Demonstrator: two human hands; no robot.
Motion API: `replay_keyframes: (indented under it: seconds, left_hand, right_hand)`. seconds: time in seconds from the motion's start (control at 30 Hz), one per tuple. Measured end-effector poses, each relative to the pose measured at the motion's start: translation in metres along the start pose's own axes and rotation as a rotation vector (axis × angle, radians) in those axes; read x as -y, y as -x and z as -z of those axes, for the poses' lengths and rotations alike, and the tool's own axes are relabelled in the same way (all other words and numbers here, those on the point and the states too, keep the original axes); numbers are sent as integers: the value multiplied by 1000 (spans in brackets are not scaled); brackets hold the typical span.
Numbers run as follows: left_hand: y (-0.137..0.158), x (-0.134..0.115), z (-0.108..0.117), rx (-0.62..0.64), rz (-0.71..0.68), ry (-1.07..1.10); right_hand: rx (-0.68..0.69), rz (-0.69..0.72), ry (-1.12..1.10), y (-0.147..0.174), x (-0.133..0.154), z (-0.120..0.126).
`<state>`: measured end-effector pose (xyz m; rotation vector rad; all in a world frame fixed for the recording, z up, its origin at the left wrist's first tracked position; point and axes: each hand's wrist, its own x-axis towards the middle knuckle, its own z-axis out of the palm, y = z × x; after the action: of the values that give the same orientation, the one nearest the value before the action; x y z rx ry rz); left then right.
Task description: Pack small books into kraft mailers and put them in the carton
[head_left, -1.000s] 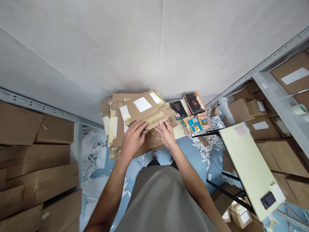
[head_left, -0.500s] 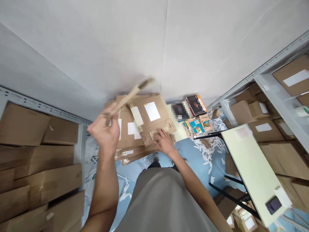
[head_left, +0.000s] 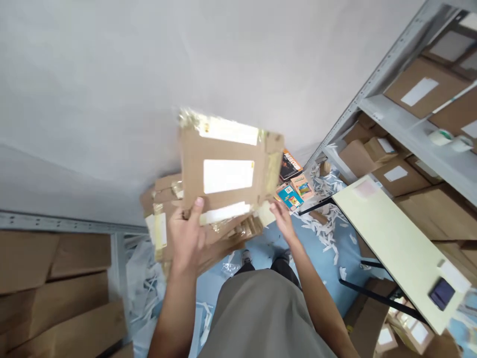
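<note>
One flat carton point(head_left: 228, 153) pinched in left hand point(head_left: 187, 236) | right hand point(head_left: 285, 224) just beside, grip unclear | shelf point(head_left: 410, 132) holding boxes point(head_left: 419, 89), contents hidden

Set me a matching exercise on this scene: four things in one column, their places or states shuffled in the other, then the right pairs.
1. Left hand
2. Phone
3. Tape rolls
4. White paper strips

A. On the grey shelf
B. Scattered over the blue floor
C. Gripping the labelled cardboard
D. Lying on the pale tabletop

Right pairs: 1-C, 2-D, 3-A, 4-B
</note>
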<state>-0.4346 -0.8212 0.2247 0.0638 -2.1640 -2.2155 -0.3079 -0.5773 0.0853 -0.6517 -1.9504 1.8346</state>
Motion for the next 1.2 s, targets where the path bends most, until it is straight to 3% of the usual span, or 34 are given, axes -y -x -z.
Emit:
replay_keyframes:
  seconds: [0.13, 0.27, 0.4, 0.6, 0.73, 0.9, 1.03, 1.2]
  left_hand:
    - [27, 29, -74, 292, 326, 198]
    - [58, 42, -156, 481, 472, 246]
    - [95, 45, -243, 724, 594, 207]
    - [162, 61, -361, 1000, 697, 83]
    - [193, 69, -420, 1186, 646, -34]
    - [214, 77, -489, 1415, 461, -212]
    - [232, 91, -547, 1427, 351, -200]
    - [261, 122, -612, 1448, 342, -157]
  right_hand:
    - [-280, -92, -142, 7, 13, 123]
    - [-488, -29, -100, 33, 30, 233]
    - [-578, -27, -208, 64, 33, 321]
    - [-768, -102, -286, 125, 14, 436]
    - [-855, -99, -282, 166, 5, 489]
    - [-942, -103, -248, 190, -5, 524]
    - [-981, -104, -220, 187, -18, 545]
    - [-1054, -156, -145, 172, -33, 585]
